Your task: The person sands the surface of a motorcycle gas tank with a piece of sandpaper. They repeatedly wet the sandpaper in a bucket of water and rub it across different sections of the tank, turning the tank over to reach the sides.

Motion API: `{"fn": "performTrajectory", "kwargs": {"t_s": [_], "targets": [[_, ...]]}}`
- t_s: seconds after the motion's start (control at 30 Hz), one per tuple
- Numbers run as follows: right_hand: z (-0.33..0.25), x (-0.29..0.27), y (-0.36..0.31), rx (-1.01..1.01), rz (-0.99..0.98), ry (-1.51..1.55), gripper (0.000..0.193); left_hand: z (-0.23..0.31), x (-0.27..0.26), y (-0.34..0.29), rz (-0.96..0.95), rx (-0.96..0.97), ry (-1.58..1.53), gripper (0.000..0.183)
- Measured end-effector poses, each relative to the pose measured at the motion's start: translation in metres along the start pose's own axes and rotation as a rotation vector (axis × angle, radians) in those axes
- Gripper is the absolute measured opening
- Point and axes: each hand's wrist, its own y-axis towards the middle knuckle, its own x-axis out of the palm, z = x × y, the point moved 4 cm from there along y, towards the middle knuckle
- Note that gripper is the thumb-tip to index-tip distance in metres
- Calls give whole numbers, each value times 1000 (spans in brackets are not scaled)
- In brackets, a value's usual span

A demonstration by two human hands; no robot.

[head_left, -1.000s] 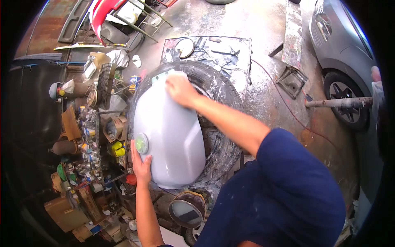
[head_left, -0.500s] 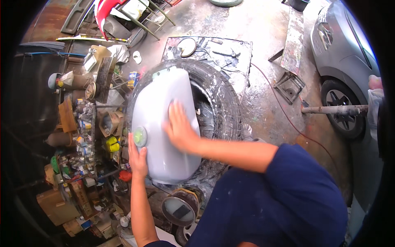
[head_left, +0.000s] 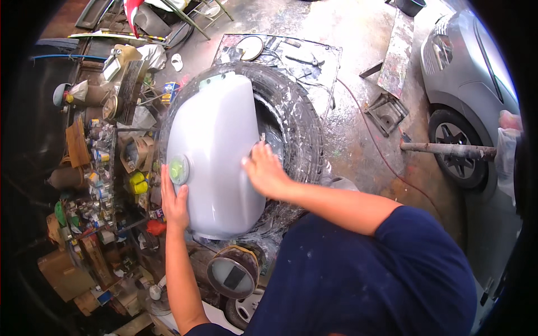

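A smooth light-grey motorcycle fuel tank point(head_left: 216, 131) rests on a worn, white-smeared tyre point(head_left: 300, 120). A round filler cap point(head_left: 178, 169) with a green top sits on the tank's left side. My left hand point(head_left: 175, 203) lies against the tank's left side just below the cap, fingers stretched up, thumb apart. My right hand point(head_left: 268, 172) presses on the tank's right edge with its fingers bent over. A small dark sliver shows by its fingertips; what lies under them is hidden.
Left stands a cluttered rack point(head_left: 106, 185) of cans and boxes. Beyond the tyre lies a stained board point(head_left: 280, 61) with tools and a round lid. A red hose point(head_left: 374, 137) crosses the floor. A grey car point(head_left: 471, 73) stands right. Below the tank is a round bucket-like container point(head_left: 232, 277).
My right hand has slid from the tank's middle to its right edge, a little lower. My left hand stays by the cap. The whole view has shifted slightly.
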Motion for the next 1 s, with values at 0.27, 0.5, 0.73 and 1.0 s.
{"fn": "performTrajectory", "kwargs": {"t_s": [0.27, 0.5, 0.73, 1.0], "targets": [[4, -2, 3, 5, -55, 25, 78, -2, 0, -2, 4, -19, -24, 68], [-15, 1, -23, -83, -118, -11, 78, -6, 0, -5, 8, -24, -23, 69], [-17, 9, -24, -129, -96, -52, 78, -15, 1, -4, -2, -35, -28, 69], [-7, -18, 103, -202, 359, 300, 78, -6, 6, 6, -19, -1, -32, 70]]}}
